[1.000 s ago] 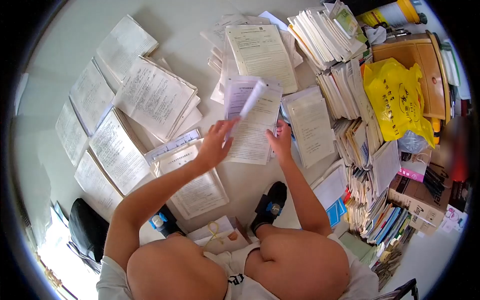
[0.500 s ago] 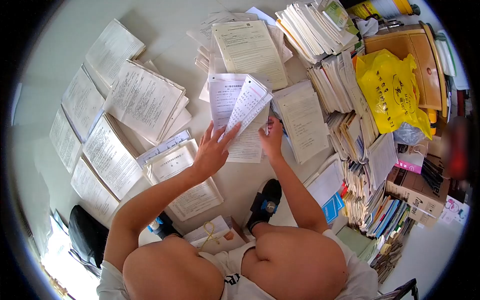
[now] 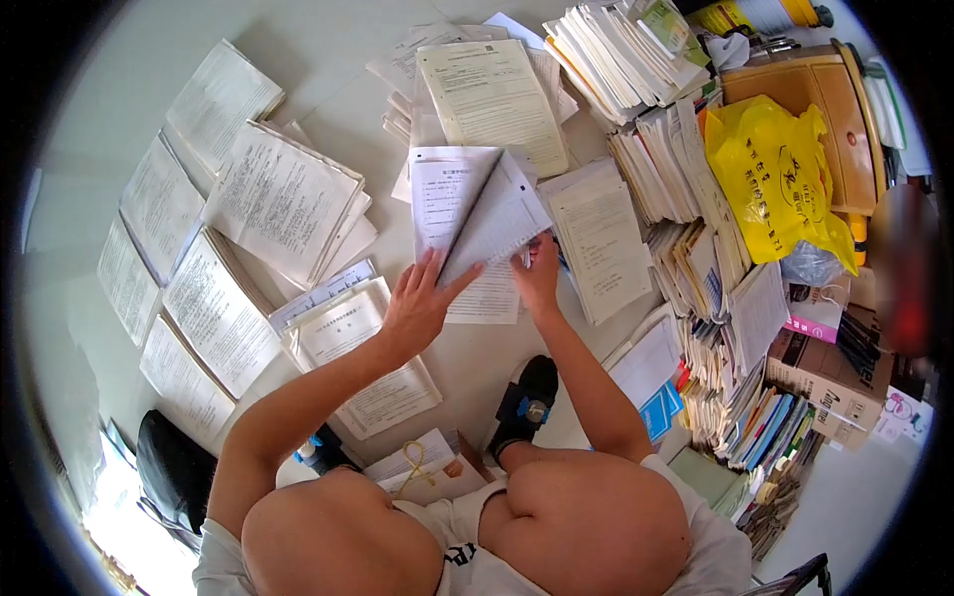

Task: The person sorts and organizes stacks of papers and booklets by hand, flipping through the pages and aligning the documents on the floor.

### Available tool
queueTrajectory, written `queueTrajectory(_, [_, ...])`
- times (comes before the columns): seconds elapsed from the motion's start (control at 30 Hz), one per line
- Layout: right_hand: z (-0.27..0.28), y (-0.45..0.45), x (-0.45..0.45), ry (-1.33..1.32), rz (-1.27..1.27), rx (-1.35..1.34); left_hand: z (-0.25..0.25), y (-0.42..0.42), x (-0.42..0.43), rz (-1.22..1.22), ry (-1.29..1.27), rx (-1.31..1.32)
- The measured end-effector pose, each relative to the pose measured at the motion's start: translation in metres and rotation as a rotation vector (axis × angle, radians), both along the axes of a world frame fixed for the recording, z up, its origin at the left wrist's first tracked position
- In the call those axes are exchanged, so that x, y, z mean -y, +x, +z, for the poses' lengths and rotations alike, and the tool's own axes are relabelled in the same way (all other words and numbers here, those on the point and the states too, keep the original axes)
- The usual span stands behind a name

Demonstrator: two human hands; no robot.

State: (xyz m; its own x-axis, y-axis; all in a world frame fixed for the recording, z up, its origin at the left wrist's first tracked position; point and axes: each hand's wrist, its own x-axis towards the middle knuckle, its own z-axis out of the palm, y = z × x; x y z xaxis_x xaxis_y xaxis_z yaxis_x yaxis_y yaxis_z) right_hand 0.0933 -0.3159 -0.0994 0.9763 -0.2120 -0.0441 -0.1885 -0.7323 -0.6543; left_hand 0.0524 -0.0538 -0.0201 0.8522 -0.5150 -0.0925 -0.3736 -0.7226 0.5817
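Observation:
Printed sheets [image 3: 438,199] lie in front of me on the floor, with one folded page [image 3: 507,214] slanting across them. My left hand [image 3: 415,310] rests on the lower left of these sheets, its fingers and thumb spread apart. At the lower right edge of the folded page, my right hand [image 3: 538,275] has its fingers curled together on the paper. A small dark thing shows beside that hand, too hidden to name. Below the folded page, the lower part of another printed sheet [image 3: 485,303] shows. A stapled-looking yellowish paper stack [image 3: 487,89] lies just beyond.
Printed paper piles [image 3: 283,194] spread over the floor on the left. Another pile [image 3: 601,243] lies to the right of my right hand. Tall paper stacks [image 3: 656,164], a yellow plastic bag [image 3: 765,169] and a cardboard box [image 3: 825,382] line the right side. My sandalled foot [image 3: 527,402] is below.
The folded page has opened wider and swung to the right, showing a paler face. My right hand stays at its edge; my left hand has barely moved. The view has shifted slightly.

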Motion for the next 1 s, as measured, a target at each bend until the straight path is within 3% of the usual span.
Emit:
queueTrajectory(0.1, [0.005,0.000,-0.002,0.104,0.002,0.022,0.006,0.001,0.002,0.125,0.011,0.057])
queueTrajectory(0.33, [0.011,0.001,-0.004,0.014,0.004,-0.017,0.010,0.006,0.002,0.247,0.114,0.078])
queueTrajectory(0.93, [0.010,0.001,-0.006,0.057,-0.033,-0.022,-0.010,-0.003,-0.006,0.131,0.023,-0.013])
queueTrajectory(1.0, [0.004,0.000,-0.003,0.078,-0.023,-0.037,-0.007,-0.004,-0.009,-0.057,0.001,0.022])
